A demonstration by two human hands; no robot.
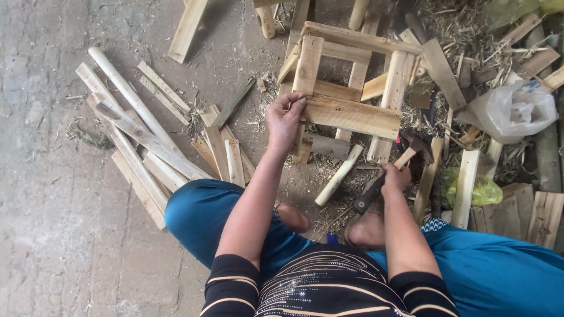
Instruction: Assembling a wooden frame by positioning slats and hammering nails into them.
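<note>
I sat in a rough woodworking yard: bare concrete floor [53, 194], scattered wooden slats [141, 141], wood shavings [464, 29], offcuts piled around me.

- I get one view only, from the head camera, so nothing overlaps.
- It looks almost straight down past the chest and knees to the floor [53, 194].
- It sits close: both forearms fill the middle, the frame [352, 111] just beyond.

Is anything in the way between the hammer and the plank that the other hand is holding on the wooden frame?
Nothing visible blocks it. The hammer, in the right hand, sits just below the plank's right end, with open space between. The left hand holds the plank's far left end on the wooden frame.
</note>
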